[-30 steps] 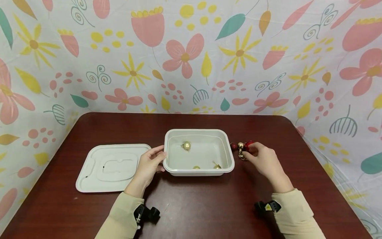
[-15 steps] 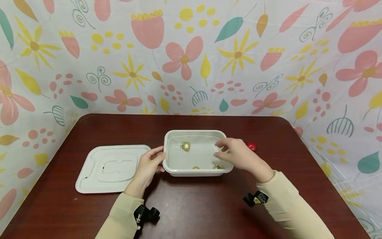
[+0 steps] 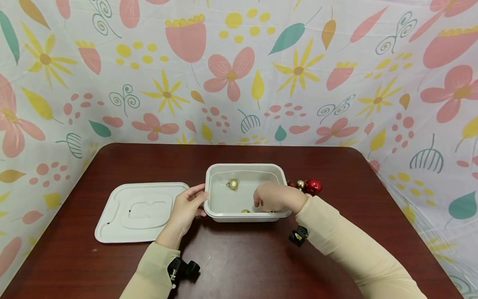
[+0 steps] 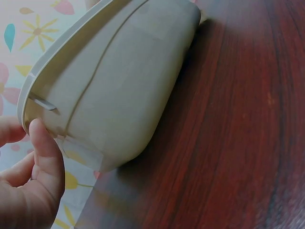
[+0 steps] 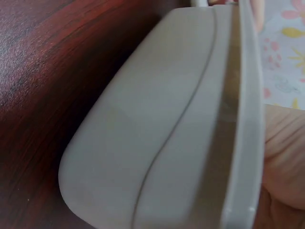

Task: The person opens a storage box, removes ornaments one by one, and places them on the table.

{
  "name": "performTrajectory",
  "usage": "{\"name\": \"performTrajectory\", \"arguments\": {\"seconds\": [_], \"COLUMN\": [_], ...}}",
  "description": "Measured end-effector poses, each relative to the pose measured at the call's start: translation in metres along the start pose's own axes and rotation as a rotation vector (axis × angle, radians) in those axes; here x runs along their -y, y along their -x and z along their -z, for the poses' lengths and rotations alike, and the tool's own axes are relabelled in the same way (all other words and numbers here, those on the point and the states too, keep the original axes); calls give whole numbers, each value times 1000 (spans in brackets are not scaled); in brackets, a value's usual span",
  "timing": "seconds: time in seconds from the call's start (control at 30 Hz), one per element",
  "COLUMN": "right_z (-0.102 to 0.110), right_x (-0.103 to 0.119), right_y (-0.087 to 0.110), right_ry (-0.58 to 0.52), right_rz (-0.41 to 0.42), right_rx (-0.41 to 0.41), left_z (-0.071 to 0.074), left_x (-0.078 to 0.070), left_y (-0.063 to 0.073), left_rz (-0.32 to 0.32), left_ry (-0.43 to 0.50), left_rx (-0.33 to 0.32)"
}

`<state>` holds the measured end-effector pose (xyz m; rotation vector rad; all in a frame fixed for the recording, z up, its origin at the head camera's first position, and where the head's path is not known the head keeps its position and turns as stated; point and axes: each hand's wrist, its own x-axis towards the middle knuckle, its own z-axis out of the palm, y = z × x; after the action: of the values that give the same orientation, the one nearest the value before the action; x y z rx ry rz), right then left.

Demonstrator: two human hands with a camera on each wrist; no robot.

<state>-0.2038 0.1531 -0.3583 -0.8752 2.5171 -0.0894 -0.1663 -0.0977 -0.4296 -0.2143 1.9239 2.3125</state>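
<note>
An off-white plastic container (image 3: 244, 215) stands uncovered on the table. My left hand (image 3: 186, 203) holds its left rim between thumb and fingers; the left wrist view shows the thumb (image 4: 47, 148) against the rim's underside. My right hand (image 3: 274, 197) reaches over the right side into the container, fingers bent downward. Its fingertips are hidden, and the container's outer wall (image 5: 143, 109) blocks most of the right wrist view, so I cannot tell what they hold. Inside lie a gold bauble (image 3: 233, 184) at the back left and another gold bauble (image 3: 245, 211) at the front.
A white lid (image 3: 142, 211) lies flat left of the container, beside my left hand. Just right of the container sit a shiny red bauble (image 3: 313, 186), a small gold bauble (image 3: 300, 184) and a dark red bauble (image 3: 291, 183). A floral curtain (image 3: 231, 74) hangs behind the table.
My right hand has moved left from the baubles beside the container, over its right rim, and down inside. The left hand keeps its hold on the left rim.
</note>
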Motion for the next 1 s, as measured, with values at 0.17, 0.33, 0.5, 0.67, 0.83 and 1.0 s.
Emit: {"name": "performTrajectory", "arguments": {"seconds": [0.17,0.33,0.5,0.67,0.83,1.0], "right_z": [-1,-2,-3,-2,-4,-8], "right_x": [1,-1,0,-3,-10,-15], "right_y": [-3,-3,-3,-5,-3,3], "right_ry": [55,71,88,37,-68,-153], "right_rz": [-32,-65,-54,-22,34,138], "right_rx": [61,95,99,36,-110,-266], "left_z": [-1,-2,-1,0,0,0], "left_x": [-1,-1,-1,0,0,0], "left_y": [0,-1,-2,-1,-1,-1], "left_rz": [0,-6,-8,3,1,-4], "left_ry": [-7,-6,-9,-11,-10,-11], "left_rx": [5,4,2,0,-2,-1]}}
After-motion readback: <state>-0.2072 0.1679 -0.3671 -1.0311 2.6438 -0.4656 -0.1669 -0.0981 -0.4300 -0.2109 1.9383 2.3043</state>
